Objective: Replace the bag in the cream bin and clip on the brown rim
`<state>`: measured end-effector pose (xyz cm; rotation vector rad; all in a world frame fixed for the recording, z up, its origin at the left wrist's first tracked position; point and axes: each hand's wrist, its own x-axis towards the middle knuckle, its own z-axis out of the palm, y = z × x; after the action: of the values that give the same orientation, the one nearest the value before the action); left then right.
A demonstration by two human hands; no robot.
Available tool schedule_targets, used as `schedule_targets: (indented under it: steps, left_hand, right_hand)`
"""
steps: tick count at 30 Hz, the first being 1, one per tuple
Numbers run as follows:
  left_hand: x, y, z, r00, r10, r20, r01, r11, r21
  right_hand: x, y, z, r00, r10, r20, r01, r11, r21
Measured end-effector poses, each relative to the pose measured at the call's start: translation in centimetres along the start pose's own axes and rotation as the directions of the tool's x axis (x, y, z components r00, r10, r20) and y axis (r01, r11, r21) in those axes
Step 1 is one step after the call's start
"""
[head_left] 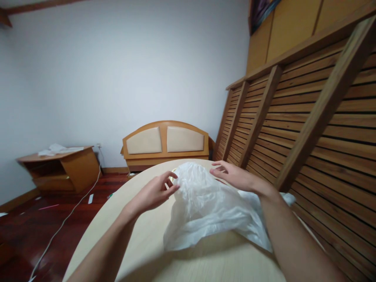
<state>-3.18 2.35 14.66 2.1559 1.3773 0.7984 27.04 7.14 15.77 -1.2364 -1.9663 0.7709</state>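
A white, crumpled, partly see-through plastic bag (pixel 205 203) lies spread over the round pale table (pixel 147 235), its wide edge toward me. My left hand (pixel 158 190) is at the bag's left side, fingers apart and curved, the tips close to the plastic. On the other side my right hand (pixel 232 174) hovers by the bag's upper right, fingers loosely spread. Neither hand grips the plastic. Something yellowish shows at the bag's far left edge, too small to name. More white plastic lies behind my right forearm, partly hidden by it.
Leaning wooden slatted panels (pixel 293 129) rise close on the right. Beyond the table stands a headboard (pixel 164 141) with two cream pads. At left, a low wooden cabinet (pixel 67 168) holds papers, and a white cable (pixel 67 219) runs across the dark red floor.
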Motion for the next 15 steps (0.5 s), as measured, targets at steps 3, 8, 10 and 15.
schedule_targets:
  steps: [3, 8, 10, 15]
  left_hand:
    - [0.8, -1.5, 0.8, 0.995, -0.020, -0.100, 0.028, 0.996, 0.088]
    - [1.3, -1.8, 1.2, 0.981, -0.007, -0.192, 0.030, 0.993, 0.115]
    - [1.4, -1.5, 1.2, 0.970, -0.011, -0.244, 0.026, 0.998, 0.060]
    - [1.3, -0.3, 0.8, 0.962, 0.003, -0.271, -0.103, 0.929, -0.355]
  right_hand:
    - [0.5, -0.1, 2.5, 0.998, -0.047, 0.048, 0.049, 0.998, -0.037]
    - [0.9, -1.3, 4.1, 0.980, -0.198, 0.033, 0.200, 0.977, -0.073]
    - [0.8, -1.9, 3.8, 0.964, -0.265, 0.005, 0.265, 0.964, -0.033]
    - [-0.2, -3.1, 3.0, 0.828, -0.560, -0.007, 0.560, 0.828, 0.023]
